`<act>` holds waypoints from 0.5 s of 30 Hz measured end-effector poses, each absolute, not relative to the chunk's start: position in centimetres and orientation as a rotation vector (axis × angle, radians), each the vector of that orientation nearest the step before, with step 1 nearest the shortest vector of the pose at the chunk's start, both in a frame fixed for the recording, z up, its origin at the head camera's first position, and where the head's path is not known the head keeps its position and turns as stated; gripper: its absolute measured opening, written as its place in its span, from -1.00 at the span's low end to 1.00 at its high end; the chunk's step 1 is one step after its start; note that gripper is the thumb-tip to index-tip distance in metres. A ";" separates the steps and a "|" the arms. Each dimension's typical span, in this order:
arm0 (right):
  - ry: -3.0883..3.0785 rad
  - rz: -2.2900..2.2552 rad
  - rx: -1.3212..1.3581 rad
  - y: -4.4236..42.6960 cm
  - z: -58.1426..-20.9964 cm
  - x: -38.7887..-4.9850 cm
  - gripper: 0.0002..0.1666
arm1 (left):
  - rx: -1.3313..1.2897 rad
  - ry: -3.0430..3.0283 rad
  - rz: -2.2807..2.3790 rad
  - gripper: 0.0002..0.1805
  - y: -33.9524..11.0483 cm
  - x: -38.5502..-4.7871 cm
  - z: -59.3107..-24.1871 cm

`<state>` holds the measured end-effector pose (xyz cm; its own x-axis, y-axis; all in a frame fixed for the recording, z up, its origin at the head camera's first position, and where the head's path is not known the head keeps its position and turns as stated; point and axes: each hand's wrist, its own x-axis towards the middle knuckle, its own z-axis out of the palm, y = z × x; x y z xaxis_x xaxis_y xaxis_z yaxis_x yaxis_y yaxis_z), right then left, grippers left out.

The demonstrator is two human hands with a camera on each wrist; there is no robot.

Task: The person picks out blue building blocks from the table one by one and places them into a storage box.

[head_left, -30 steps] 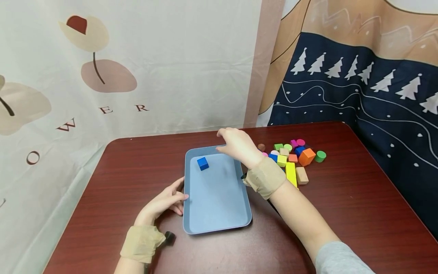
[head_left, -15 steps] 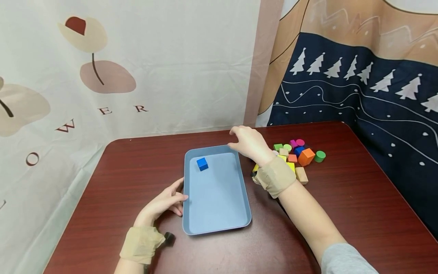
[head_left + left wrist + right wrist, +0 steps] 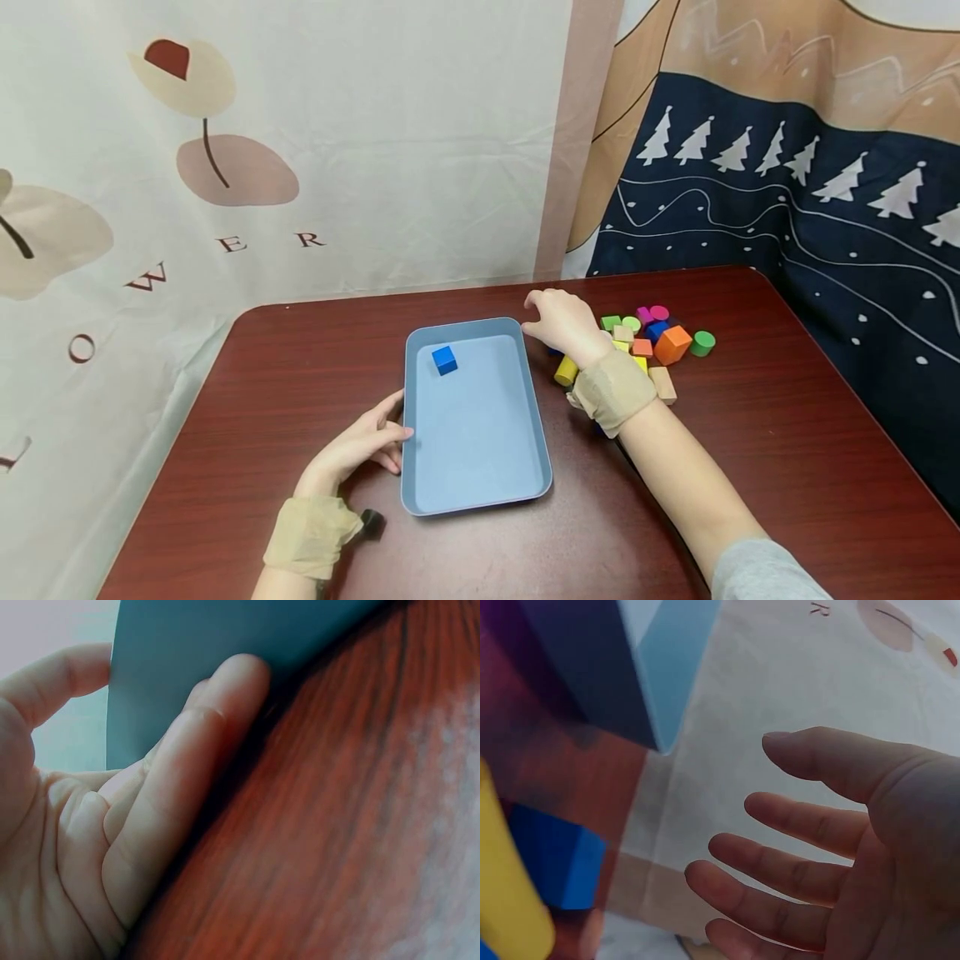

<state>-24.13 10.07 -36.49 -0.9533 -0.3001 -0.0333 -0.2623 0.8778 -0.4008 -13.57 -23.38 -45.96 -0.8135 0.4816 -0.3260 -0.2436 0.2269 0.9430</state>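
Shifted the right hand (image 3: pixel 566 321) over the past second, from above the tray's (image 3: pixel 476 442) far right corner to just outside its right rim, among the blocks (image 3: pixel 641 348). Kept the left hand (image 3: pixel 363 437) as before at the tray's left side, thumb over the rim and fingers against the outer wall, lightly gripping it. Holding nothing with the right, fingers parted and loosely bent. Can see the cube (image 3: pixel 444 360) inside the tray, on its floor near the far left corner, clear of the walls. Can also see the yellow cylinder (image 3: pixel 566 371) and the blue block (image 3: pixel 559 859) on the table (image 3: pixel 315 350), just right of the tray, with the orange block (image 3: pixel 672 344), green cylinder (image 3: pixel 702 343) and wooden block (image 3: pixel 663 384) farther right of it. Cannot count the blocks fully, some being hidden by the right hand. Would judge the work barely begun: only the cube inside the tray, many blocks outside to its right. Would take those as possibly left to do, without being able to tell how many.
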 end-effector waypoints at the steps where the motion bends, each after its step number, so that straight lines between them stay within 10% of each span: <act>1: 2.948 -0.605 -0.435 10.2 -36.7 -24.2 -0.57 | 0.216 1.934 1.640 -0.08 -23.4 -13.5 -46.0; 15: 2.914 -0.554 -0.367 11.4 -38.6 -24.6 -0.62 | 0.180 1.946 1.625 -0.10 -23.5 -13.4 -45.8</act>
<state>-24.55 11.41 -38.62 -0.9584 -0.2660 -0.1031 -0.2097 0.9019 -0.3777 -13.35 -23.52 -45.81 -0.8160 0.4602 -0.3497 -0.2619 0.2449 0.9335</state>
